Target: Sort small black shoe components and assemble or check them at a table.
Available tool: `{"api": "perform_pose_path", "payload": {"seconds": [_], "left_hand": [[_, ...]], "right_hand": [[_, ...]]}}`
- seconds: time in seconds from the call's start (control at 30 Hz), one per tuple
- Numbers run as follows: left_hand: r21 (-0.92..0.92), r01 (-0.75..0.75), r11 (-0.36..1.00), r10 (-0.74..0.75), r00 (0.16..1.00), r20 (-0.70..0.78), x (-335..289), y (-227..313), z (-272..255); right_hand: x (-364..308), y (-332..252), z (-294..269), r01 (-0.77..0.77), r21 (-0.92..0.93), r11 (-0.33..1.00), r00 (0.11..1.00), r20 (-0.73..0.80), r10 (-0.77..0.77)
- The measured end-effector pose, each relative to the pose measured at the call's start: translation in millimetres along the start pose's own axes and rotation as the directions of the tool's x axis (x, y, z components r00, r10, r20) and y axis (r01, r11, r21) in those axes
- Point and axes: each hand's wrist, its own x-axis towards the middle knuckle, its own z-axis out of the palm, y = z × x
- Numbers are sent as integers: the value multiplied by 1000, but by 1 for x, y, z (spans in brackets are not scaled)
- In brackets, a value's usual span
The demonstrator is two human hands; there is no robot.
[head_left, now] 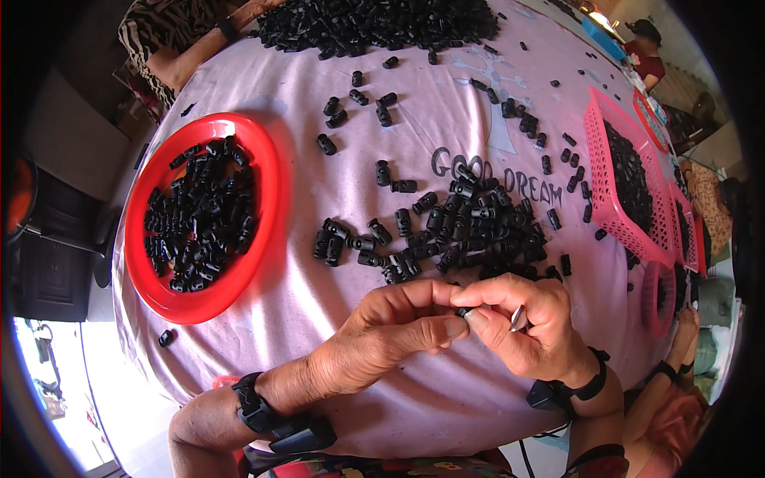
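My left hand (402, 320) and my right hand (532, 331) meet at the near side of the table, fingertips pinched together. Between them is a small black piece, seemingly a cord lock (462, 311), mostly covered by the fingers. A small shiny metal piece (518, 319) sticks out among my right hand's fingers; its kind is unclear. Just beyond both hands spreads a loose pile of black cord locks (478, 223). To the left, a red plastic basin (267, 231) holds many more of them.
A large heap of black pieces (374, 24) lies at the far side, near another person's arm (183, 64). Pink baskets (610, 191) with black parts stand at right. Loose pieces dot the pink cloth (311, 191). Another person's hand (685, 327) shows at the right edge.
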Motion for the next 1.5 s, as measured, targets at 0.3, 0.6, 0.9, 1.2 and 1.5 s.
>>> {"api": "perform_pose_path", "payload": {"seconds": [0.3,0.6,0.9,1.2,1.5], "left_hand": [[-21,5,1000,-3,998,66,-1,3,-1],[-91,-3,996,12,995,101,-1,1,-2],[-163,28,986,-21,999,41,0,-2,-2],[-306,94,947,-101,995,-5,0,1,0],[-165,59,984,-57,998,22,0,1,1]], "right_hand": [[0,0,-9,0,43,999,995,104,-4],[1,-3,-7,35,42,999,997,74,-38],[-1,4,-3,25,150,988,998,54,-34],[0,-4,-9,100,-267,959,995,30,-96],[-2,-2,-4,92,-458,884,995,66,-70]]}}
